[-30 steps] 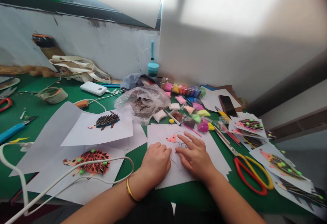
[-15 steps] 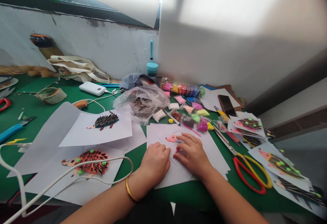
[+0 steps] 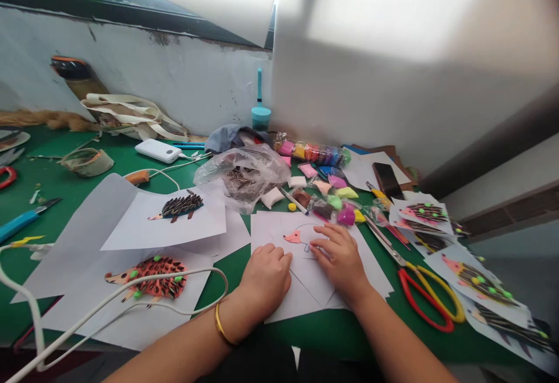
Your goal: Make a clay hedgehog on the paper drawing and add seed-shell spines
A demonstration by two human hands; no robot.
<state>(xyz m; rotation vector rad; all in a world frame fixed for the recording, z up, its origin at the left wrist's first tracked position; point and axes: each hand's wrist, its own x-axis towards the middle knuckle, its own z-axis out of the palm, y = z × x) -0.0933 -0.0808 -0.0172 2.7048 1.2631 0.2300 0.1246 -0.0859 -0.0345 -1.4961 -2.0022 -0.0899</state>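
Observation:
My left hand (image 3: 267, 278) is closed, knuckles up, on the lower left of the white paper sheets (image 3: 297, 307); whatever its curled fingers may hold is hidden. At the right of the drawing, my right hand (image 3: 340, 261) has thumb and nearby finger bent together, the upper fingers stretched out. Anything pinched there is too small to make out. Beside its fingertips lies a pink clay hedgehog head (image 3: 292, 237) with dark eye and nose, on a drawn body outline. A small leg outline (image 3: 307, 247) shows bare paper near the thumb.
Packets of coloured clay (image 3: 336, 201) and a plastic bag of seeds (image 3: 244, 179) lie behind the paper. Red-and-yellow scissors (image 3: 430, 295) rest at right, by stacked hedgehog pictures (image 3: 476, 278). A white cable (image 3: 131, 290) crosses another hedgehog picture (image 3: 161, 278) at left.
My right hand has shifted slightly right, uncovering the leg outline. The pink bit seen at its fingertips is out of sight now. My left hand stays put.

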